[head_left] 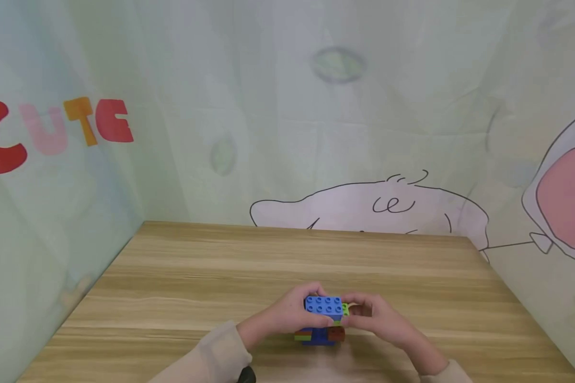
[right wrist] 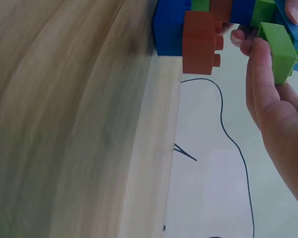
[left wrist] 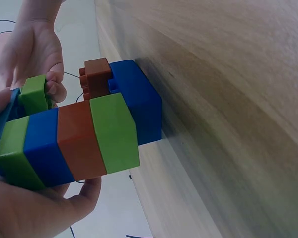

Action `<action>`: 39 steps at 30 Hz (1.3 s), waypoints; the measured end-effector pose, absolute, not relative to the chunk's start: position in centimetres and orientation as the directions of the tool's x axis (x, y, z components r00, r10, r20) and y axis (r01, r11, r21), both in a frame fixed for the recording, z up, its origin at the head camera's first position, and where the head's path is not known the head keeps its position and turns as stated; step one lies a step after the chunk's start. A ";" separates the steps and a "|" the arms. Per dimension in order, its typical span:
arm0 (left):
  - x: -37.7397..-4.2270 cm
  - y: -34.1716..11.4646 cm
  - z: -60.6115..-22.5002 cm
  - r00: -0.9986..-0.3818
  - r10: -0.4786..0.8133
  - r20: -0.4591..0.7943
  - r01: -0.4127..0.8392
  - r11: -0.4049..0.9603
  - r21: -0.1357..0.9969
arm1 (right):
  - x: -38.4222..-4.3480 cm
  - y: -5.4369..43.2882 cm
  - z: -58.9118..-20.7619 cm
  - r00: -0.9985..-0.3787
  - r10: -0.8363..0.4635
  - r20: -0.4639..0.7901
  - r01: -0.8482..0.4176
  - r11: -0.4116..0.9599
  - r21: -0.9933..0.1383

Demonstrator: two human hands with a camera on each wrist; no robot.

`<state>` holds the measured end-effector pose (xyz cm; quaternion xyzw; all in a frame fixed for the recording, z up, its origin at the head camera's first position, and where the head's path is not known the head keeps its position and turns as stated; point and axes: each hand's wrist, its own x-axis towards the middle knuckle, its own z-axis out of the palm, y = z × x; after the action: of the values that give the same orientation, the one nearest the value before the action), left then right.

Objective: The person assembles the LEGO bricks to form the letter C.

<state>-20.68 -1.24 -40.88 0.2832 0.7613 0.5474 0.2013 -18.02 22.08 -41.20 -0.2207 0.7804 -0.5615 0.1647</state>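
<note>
A stack of toy building bricks stands on the wooden table in front of me. Its base is a dark blue brick (left wrist: 139, 101), with a red-brown brick (right wrist: 198, 42) on one end. Above the other end rises a column of green, red-brown, blue and green bricks, topped by a lighter blue studded brick (head_left: 323, 306). My left hand (head_left: 289, 313) grips the column's upper part, thumb on the near side and fingers behind. With thumb and fingers, my right hand (head_left: 383, 321) pinches a small green brick (right wrist: 279, 52) under the top brick's right end.
The wood-grain table (head_left: 230, 276) reaches back to a pale printed curtain (head_left: 187, 159) with cartoon drawings and letters. A small black object (head_left: 247, 375) shows beside the left sleeve (head_left: 222, 354) at the bottom edge.
</note>
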 end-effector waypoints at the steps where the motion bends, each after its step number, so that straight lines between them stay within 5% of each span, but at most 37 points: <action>1: -20.7 -1.3 -40.9 -0.758 0.652 0.005 0.212 0.238 0.948 | -18.0 22.1 -41.2 -0.849 -0.528 -0.014 -0.153 0.271 -0.950; 13: -20.7 -1.2 -40.8 -0.762 0.647 0.003 0.224 0.261 0.939 | -18.4 21.8 -41.1 -0.816 -0.563 -0.132 0.101 0.085 -0.991; 31: -20.5 -1.2 -40.7 -0.765 0.644 0.020 0.237 0.253 0.938 | -18.3 21.3 -40.9 -0.799 -0.581 -0.153 0.222 -0.049 -0.974; 39: -20.5 -1.1 -40.8 -0.768 0.640 0.025 0.243 0.256 0.936 | -18.1 21.0 -40.9 -0.832 -0.525 -0.180 0.201 0.017 -0.979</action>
<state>-20.52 -1.12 -40.79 0.2865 0.7706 0.5387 0.1843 -18.07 21.00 -40.86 -0.1224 0.6630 -0.6902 0.2630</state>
